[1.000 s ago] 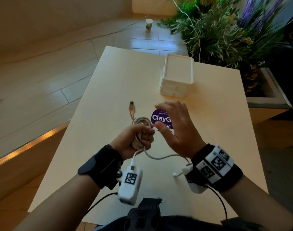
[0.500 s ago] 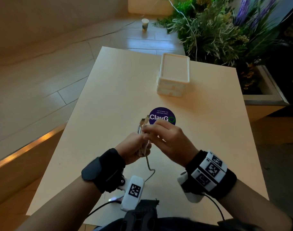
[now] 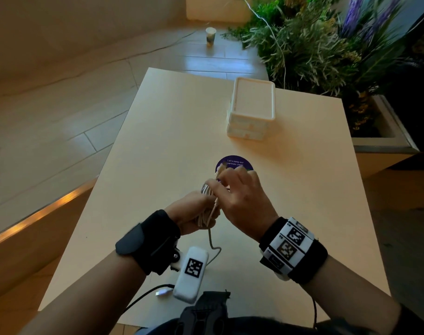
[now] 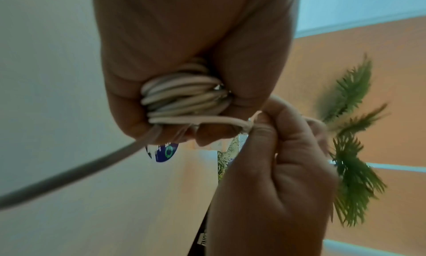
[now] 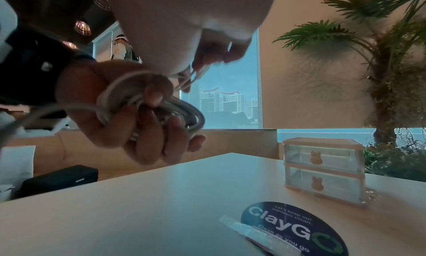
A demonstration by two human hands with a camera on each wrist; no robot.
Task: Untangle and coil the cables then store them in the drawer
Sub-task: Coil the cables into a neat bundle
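Several pale loops of cable point(image 4: 182, 96) sit gripped in left hand point(image 3: 194, 211); right hand point(image 3: 242, 199) fingers pinch its end.

The cable point(image 4: 182, 96) has a smooth, pale, rubbery plastic jacket with a slight sheen, and a bright metal plug tip point(image 4: 220, 88) glints among its loops. The surface point(image 3: 172, 146) looks like smooth matt cream laminate, bearing a glossy printed round sticker point(image 5: 297, 229). The small drawer unit point(image 5: 322, 170) is clear glossy plastic in a pale opaque frame, and the floor point(image 3: 61, 131) is polished wood-look planks.
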